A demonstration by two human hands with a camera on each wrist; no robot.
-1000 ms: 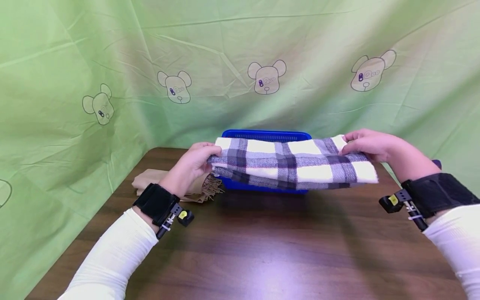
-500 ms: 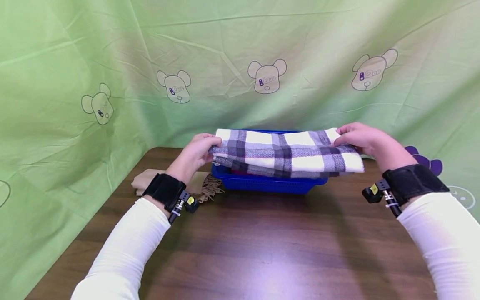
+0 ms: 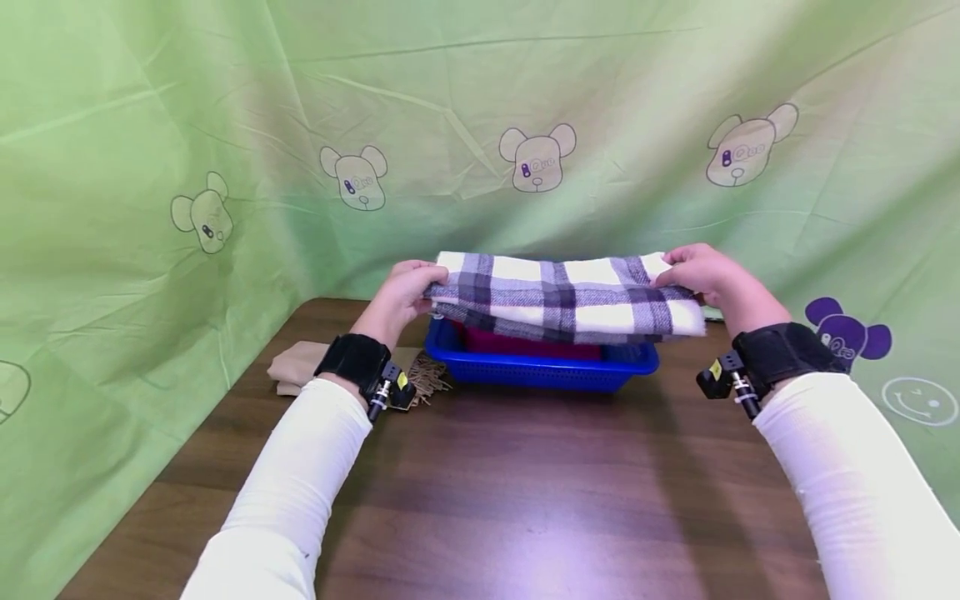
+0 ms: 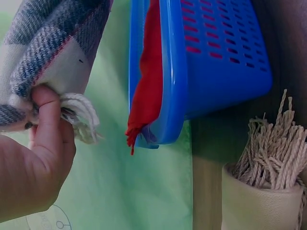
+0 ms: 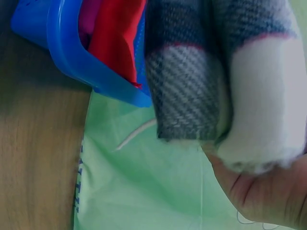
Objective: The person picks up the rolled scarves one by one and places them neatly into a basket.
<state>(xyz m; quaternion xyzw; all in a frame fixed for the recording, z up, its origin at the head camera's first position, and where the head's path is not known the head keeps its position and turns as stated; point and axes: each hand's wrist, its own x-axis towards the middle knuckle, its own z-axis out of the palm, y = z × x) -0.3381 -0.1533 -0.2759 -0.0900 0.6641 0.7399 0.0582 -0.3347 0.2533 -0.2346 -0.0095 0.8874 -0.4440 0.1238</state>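
Observation:
A folded black, grey and white plaid scarf (image 3: 555, 296) is stretched level between both hands, above a blue plastic basket (image 3: 540, 371). My left hand (image 3: 405, 296) pinches its left end, thumb on top; a white fringe (image 4: 81, 112) hangs beside those fingers in the left wrist view. At the other end my right hand (image 3: 701, 271) grips the scarf, its fingers mostly hidden behind the folds in the right wrist view. Inside the basket lies a red cloth (image 3: 525, 342), whose end pokes over the rim in the left wrist view.
A folded beige scarf (image 3: 300, 362) with twisted fringe (image 4: 276, 153) lies on the wooden table (image 3: 510, 483) left of the basket. Green curtains (image 3: 450, 100) printed with bear heads hang behind and at the sides.
Both hands have carried the plaid scarf a little away from me and up, the right hand also shifting left. More of the basket's front and the red cloth now show below it.

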